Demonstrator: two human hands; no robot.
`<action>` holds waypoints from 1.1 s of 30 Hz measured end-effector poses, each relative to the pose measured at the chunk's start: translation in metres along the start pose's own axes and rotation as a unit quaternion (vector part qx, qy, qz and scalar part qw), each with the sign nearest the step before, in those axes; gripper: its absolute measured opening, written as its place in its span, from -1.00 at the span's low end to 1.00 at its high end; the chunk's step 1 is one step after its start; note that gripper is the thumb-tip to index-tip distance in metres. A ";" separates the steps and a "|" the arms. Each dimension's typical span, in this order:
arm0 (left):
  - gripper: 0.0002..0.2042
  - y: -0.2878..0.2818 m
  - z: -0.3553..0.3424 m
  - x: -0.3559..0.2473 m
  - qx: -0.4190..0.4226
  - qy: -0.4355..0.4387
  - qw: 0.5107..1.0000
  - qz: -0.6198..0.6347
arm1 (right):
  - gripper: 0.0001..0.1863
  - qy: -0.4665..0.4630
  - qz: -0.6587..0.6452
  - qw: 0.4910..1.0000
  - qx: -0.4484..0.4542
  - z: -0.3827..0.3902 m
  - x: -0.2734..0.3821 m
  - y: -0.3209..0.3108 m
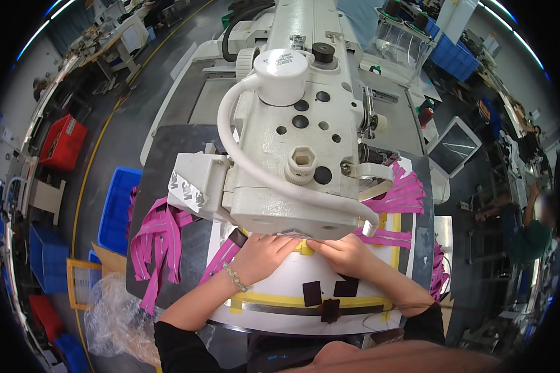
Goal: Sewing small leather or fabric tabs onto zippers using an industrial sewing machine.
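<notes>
Magenta zipper strips drape on the left in the head view, with a fan of strips on the right. Left hand and right hand meet under the sewing machine, fingers bent, tips partly hidden; their opening and hold cannot be told. Work looks midway: three dark squares lie loose on the white surface, seemingly unused; how many strips are finished is unclear.
</notes>
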State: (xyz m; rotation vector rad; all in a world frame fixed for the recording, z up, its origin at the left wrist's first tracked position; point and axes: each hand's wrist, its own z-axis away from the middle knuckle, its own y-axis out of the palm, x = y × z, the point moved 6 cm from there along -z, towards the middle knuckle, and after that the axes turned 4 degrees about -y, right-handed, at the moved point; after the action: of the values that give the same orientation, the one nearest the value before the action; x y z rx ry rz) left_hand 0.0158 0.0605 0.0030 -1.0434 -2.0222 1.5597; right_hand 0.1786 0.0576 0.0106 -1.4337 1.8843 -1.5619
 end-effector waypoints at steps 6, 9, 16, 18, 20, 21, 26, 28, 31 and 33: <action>-0.73 0.006 -0.002 0.003 0.000 -0.051 0.998 0.027 | -0.65 0.041 0.067 0.996 -0.048 -0.006 0.015 0.005; -0.74 0.007 -0.001 0.003 0.019 -0.075 0.997 0.015 | -0.64 0.074 0.117 0.989 -0.053 -0.013 0.024 0.005; -0.71 0.006 0.001 0.005 -0.022 -0.055 0.998 -0.014 | -0.60 0.119 0.178 0.974 -0.069 -0.016 0.032 0.019; -0.69 0.005 0.004 0.009 -0.038 -0.063 0.997 0.006 | -0.57 0.122 0.197 0.969 -0.090 -0.016 0.033 0.019; -0.66 0.000 0.008 0.014 -0.054 -0.071 0.996 0.027 | -0.59 0.125 0.196 0.969 -0.089 -0.015 0.034 0.022; -0.64 -0.001 0.009 0.016 -0.045 -0.080 0.995 0.032 | -0.60 0.127 0.195 0.969 -0.086 -0.015 0.034 0.023; -0.59 -0.004 0.006 0.011 -0.032 -0.070 0.997 0.004 | -0.60 0.128 0.194 0.969 -0.084 -0.015 0.035 0.024; -0.58 -0.004 0.004 0.006 -0.022 -0.065 0.995 -0.067 | -0.59 0.126 0.195 0.969 -0.085 -0.014 0.034 0.024; -0.59 0.001 0.005 0.001 -0.014 -0.081 0.991 -0.107 | -0.59 0.119 0.180 0.974 -0.069 -0.011 0.031 0.022; -0.60 0.002 0.006 -0.002 -0.008 -0.090 0.989 -0.115 | -0.59 0.100 0.162 0.980 -0.065 -0.010 0.031 0.020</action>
State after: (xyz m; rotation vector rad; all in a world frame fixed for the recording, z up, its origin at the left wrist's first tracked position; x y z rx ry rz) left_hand 0.0141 0.0553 0.0002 -0.6655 -2.1873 1.5643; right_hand 0.1465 0.0357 0.0074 -0.9779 2.2401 -1.4916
